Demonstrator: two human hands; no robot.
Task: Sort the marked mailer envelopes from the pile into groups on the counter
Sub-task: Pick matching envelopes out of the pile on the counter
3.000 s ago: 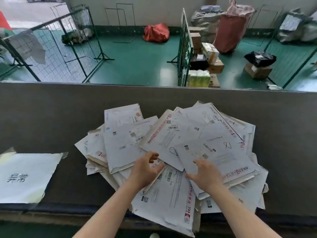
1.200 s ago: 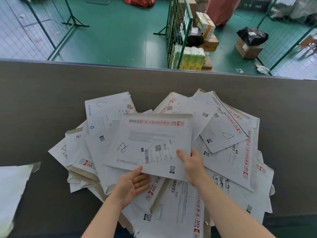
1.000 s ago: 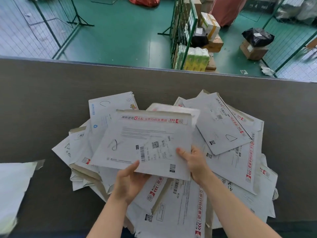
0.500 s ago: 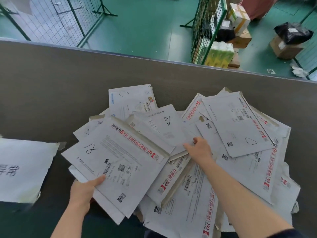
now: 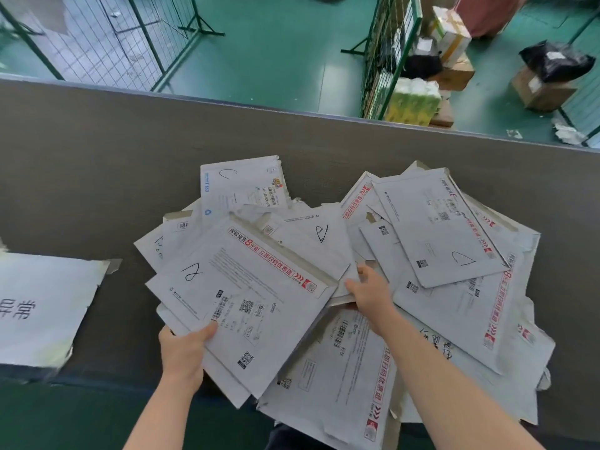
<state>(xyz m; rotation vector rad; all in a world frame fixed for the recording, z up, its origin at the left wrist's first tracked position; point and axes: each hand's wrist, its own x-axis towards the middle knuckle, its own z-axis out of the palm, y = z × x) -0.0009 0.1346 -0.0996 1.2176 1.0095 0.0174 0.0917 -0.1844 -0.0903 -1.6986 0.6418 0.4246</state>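
Envelopes under sorting, seen from the head camera: the left hand [image 5: 185,347] grips a white mailer [image 5: 246,297] by its near corner, thumb on top, and holds it raised over the near-left part of the pile [image 5: 454,306], face up so the handwritten loop mark [image 5: 192,272] stays readable. That grip at a corner, off the printed labels, looks chosen to carry the piece toward a group. The right hand [image 5: 370,290] reaches into the middle of the heap, fingers curled on the edge of another envelope [image 5: 319,235] bearing a similar pen mark, apparently the next pick. The heap spreads across the grey counter [image 5: 97,177], overhanging its near edge. A taped paper sign [image 5: 42,306] lies at the near-left edge of the counter, probably labelling a sorting spot.
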